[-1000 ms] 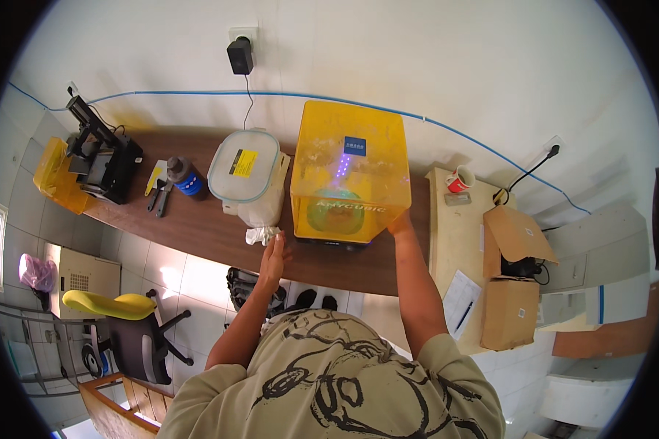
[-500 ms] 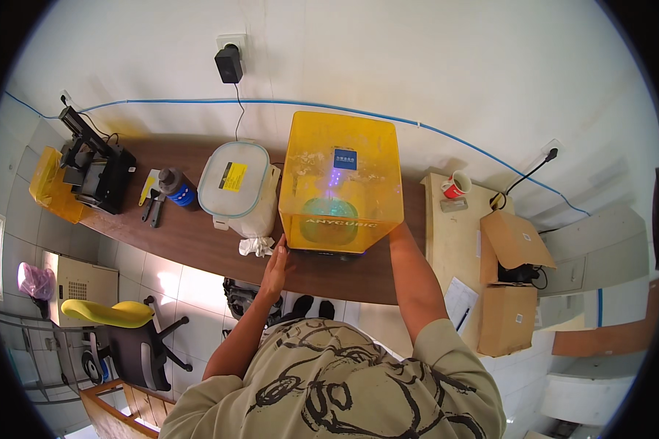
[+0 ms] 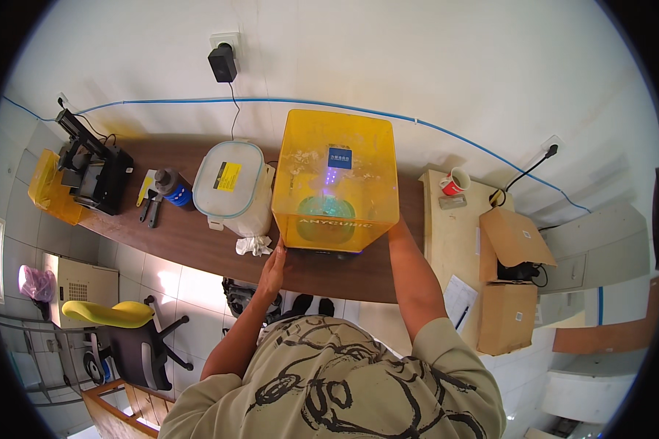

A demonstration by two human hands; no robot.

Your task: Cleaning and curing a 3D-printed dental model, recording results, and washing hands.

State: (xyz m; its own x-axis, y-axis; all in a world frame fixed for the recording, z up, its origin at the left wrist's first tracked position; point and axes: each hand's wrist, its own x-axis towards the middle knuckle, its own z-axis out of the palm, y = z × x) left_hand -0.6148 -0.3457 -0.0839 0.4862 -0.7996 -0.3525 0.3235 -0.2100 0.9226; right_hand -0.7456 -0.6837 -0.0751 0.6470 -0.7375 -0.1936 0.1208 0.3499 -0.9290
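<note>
In front of me on the brown table stands a curing machine with a see-through yellow box-shaped cover (image 3: 373,157). Violet lights and a round greenish turntable (image 3: 326,216) show through the plastic. My left hand (image 3: 272,269) lies at the lower left corner of its dark base, fingers stretched out and seemingly touching it. My right forearm (image 3: 416,274) reaches up along the right side; that hand and its fingers are hidden behind the cover. Beside my left fingers lies a crumpled white tissue (image 3: 253,245).
A lidded white container (image 3: 229,179) stands left of the machine. Farther left are a dark bottle (image 3: 171,186), scrapers (image 3: 151,205) and a black resin printer (image 3: 102,179). On the pale right-hand table sit a red-and-white cup (image 3: 455,181) and an opened cardboard box (image 3: 507,318).
The view has shifted slightly, so the machine and container appear a little more to the left. Both arms keep nearly the same place at the machine.
</note>
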